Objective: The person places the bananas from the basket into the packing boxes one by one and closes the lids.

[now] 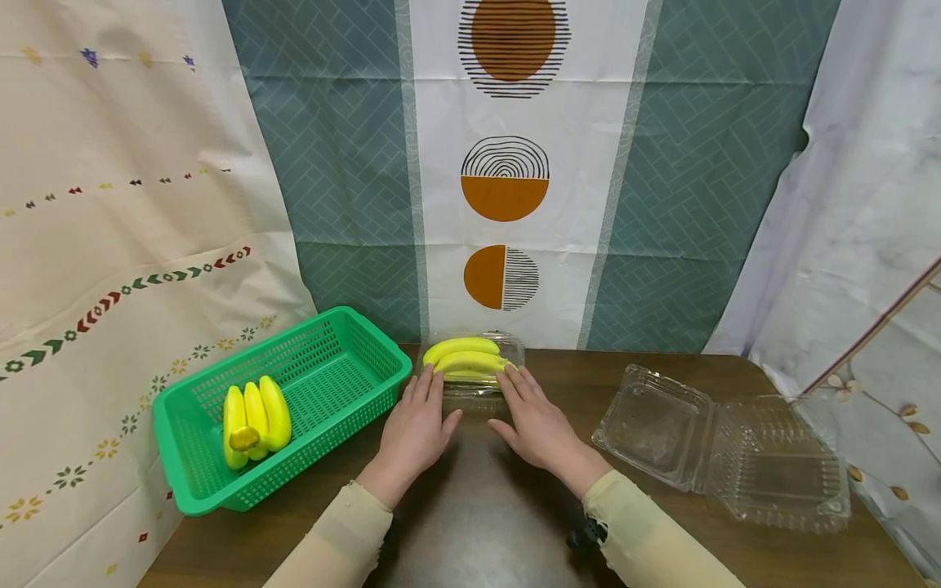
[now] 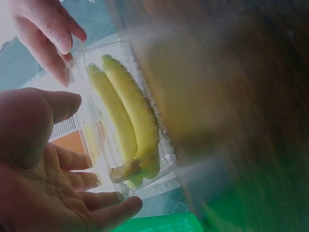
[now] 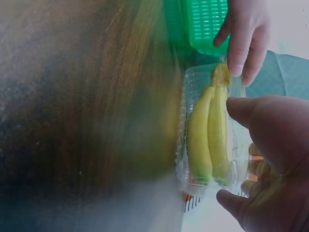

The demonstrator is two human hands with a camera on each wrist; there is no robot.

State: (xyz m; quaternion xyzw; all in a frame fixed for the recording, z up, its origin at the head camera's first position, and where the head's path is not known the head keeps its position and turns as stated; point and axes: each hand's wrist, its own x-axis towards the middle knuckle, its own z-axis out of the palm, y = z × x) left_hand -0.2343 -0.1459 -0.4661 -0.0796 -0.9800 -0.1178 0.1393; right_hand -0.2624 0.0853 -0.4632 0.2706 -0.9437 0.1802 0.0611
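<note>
Bananas (image 1: pixel 463 359) lie inside a clear plastic clamshell box (image 1: pixel 478 403) at the back middle of the table. My left hand (image 1: pixel 415 429) has its fingertips at the box's near left corner, fingers extended. At the near right corner, the fingertips of my right hand (image 1: pixel 544 429) touch the box, also with fingers extended and thumb apart. In the left wrist view the bananas (image 2: pixel 128 121) show through the ridged clear wall. Seen from the right wrist, their joined stem end (image 3: pixel 221 76) points toward the left hand.
On the left stands a green plastic basket (image 1: pixel 323 433) with a bunch of bananas (image 1: pixel 256 420) inside. A second clear clamshell (image 1: pixel 654 425) lies unfolded on the right side of the wooden table (image 1: pixel 470 523). Patterned cloth (image 1: pixel 353 163) hangs right behind the table.
</note>
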